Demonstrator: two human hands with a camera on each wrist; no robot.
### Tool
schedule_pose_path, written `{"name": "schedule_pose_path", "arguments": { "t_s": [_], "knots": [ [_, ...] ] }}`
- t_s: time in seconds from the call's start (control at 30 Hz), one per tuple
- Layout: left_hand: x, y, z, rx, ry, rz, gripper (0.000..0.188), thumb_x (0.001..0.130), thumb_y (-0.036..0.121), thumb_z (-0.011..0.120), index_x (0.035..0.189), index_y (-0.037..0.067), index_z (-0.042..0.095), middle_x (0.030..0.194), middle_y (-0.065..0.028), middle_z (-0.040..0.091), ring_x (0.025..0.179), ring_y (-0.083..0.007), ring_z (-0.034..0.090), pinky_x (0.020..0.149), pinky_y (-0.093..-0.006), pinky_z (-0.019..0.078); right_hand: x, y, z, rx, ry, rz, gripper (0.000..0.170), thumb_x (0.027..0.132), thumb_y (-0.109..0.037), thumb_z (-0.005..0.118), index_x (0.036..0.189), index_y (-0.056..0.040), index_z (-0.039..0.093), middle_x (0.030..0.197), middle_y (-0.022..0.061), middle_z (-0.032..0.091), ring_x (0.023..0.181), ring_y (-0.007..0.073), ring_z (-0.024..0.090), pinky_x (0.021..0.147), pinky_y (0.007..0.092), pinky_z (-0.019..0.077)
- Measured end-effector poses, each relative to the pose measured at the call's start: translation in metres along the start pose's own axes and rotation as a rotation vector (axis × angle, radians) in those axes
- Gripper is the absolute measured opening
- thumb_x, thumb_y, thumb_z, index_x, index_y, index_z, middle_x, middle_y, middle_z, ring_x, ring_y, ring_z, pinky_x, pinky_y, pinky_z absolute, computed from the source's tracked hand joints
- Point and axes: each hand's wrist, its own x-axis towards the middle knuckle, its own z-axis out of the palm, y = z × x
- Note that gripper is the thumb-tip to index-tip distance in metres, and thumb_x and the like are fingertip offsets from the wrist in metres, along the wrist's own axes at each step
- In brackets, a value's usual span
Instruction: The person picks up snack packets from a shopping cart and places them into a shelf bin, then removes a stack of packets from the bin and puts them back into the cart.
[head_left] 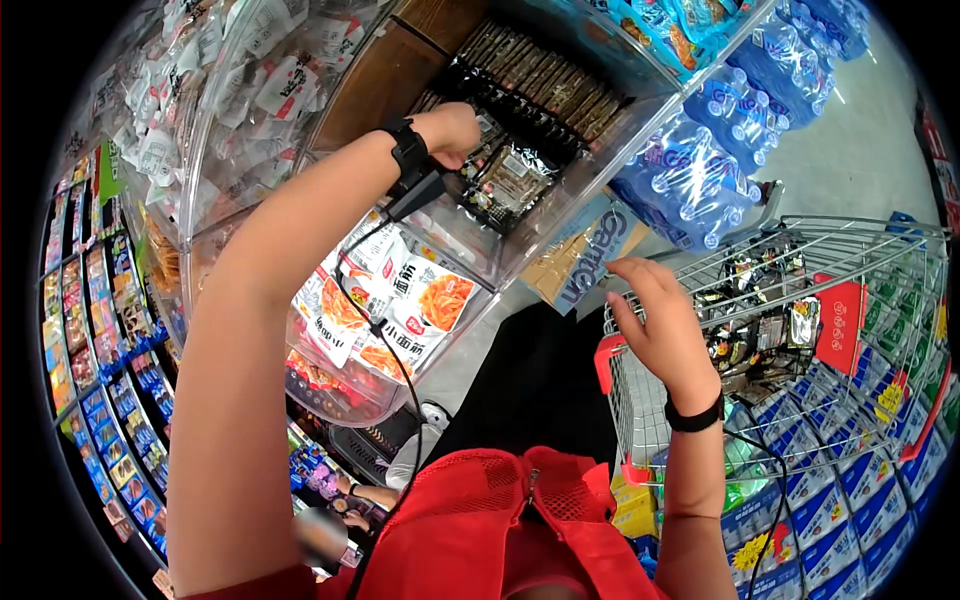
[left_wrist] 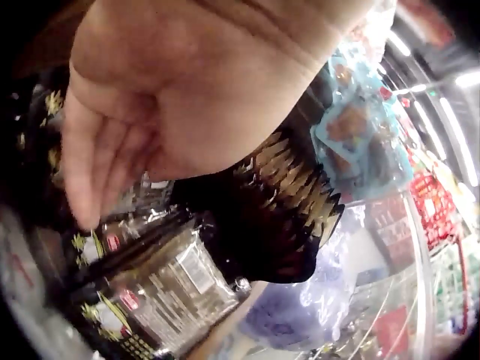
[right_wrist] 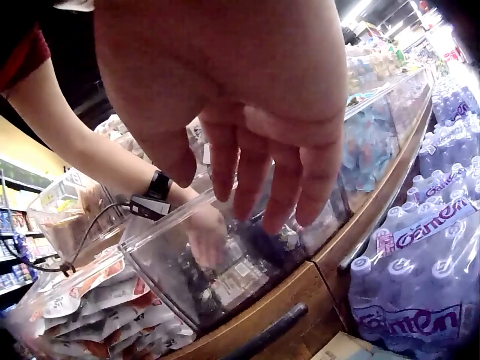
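My left hand [head_left: 447,134] reaches into a clear-walled bin of black snack packets [head_left: 513,180]. In the left wrist view its fingers [left_wrist: 88,187] point down with the tips right at the packets [left_wrist: 161,300]; no packet shows gripped. More packets [head_left: 540,85] stand in a tight row at the bin's far side, while those nearer my hand lie flatter. My right hand [head_left: 660,325] hovers beside the shopping cart [head_left: 625,400] with fingers relaxed and nothing in them. In the right wrist view these fingers [right_wrist: 251,176] hang in front of the bin's clear wall [right_wrist: 169,262].
White and orange snack bags [head_left: 400,300] fill the nearer bin. Wrapped bottle packs [head_left: 690,170] and a cardboard box [head_left: 585,250] stand to the right. Black packets [head_left: 760,330] and a red card [head_left: 838,325] are in the cart. A cable [head_left: 390,345] hangs from my left wrist.
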Motion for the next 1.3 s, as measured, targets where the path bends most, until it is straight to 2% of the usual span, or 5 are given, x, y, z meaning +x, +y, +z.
{"name": "schedule_pose_path", "arguments": {
  "t_s": [0.23,0.37,0.5,0.73,1.3],
  "knots": [
    [-0.027,0.051,0.032,0.013,0.071,-0.032,0.110,0.072,0.052,0.079,0.139,-0.021,0.031,0.134,-0.0328,0.054,0.116,-0.0374,0.061,0.100,-0.0390,0.0471,0.007,0.000,0.008,0.006,-0.037,-0.015,0.033,0.086,-0.008,0.069,0.117,-0.0016,0.062,0.113,0.0187,0.065,0.109,0.0384,0.060,0.094,0.0444,0.0490],
    [0.019,0.049,0.044,0.125,0.355,0.032,0.102,0.066,0.050,0.085,0.125,-0.023,0.047,0.125,-0.0332,0.060,0.106,-0.0371,0.065,0.094,-0.0386,0.0498,0.003,0.008,0.004,0.017,-0.044,0.003,0.035,0.085,-0.008,0.069,0.118,-0.0017,0.061,0.115,0.0189,0.064,0.109,0.0385,0.059,0.094,0.0449,0.0483],
    [0.012,0.047,0.033,-0.072,0.179,0.075,0.079,0.065,0.043,0.088,0.108,-0.017,0.062,0.100,-0.0241,0.069,0.098,-0.0316,0.068,0.085,-0.0378,0.0528,-0.007,0.016,0.000,0.025,-0.014,0.035,0.034,0.085,-0.008,0.069,0.118,-0.0015,0.061,0.114,0.0189,0.064,0.108,0.0389,0.059,0.093,0.0453,0.0484],
    [-0.037,0.082,0.040,-0.143,0.362,-0.030,0.052,0.074,0.023,0.080,0.103,-0.012,0.054,0.085,-0.0210,0.069,0.080,-0.0295,0.071,0.075,-0.0419,0.0564,-0.022,0.012,-0.019,0.140,0.000,0.013,0.034,0.086,-0.007,0.069,0.118,-0.0011,0.061,0.114,0.0192,0.064,0.109,0.0393,0.059,0.094,0.0449,0.0478],
    [-0.063,0.082,0.005,0.574,0.494,-0.235,0.060,0.073,0.045,0.084,0.107,0.000,0.063,0.096,-0.0161,0.073,0.090,-0.0323,0.072,0.077,-0.0403,0.0575,-0.055,0.033,-0.048,-0.001,-0.005,0.115,0.040,0.086,-0.008,0.068,0.123,0.0003,0.056,0.116,0.0215,0.063,0.111,0.0415,0.058,0.096,0.0462,0.0476]
  ]
}}
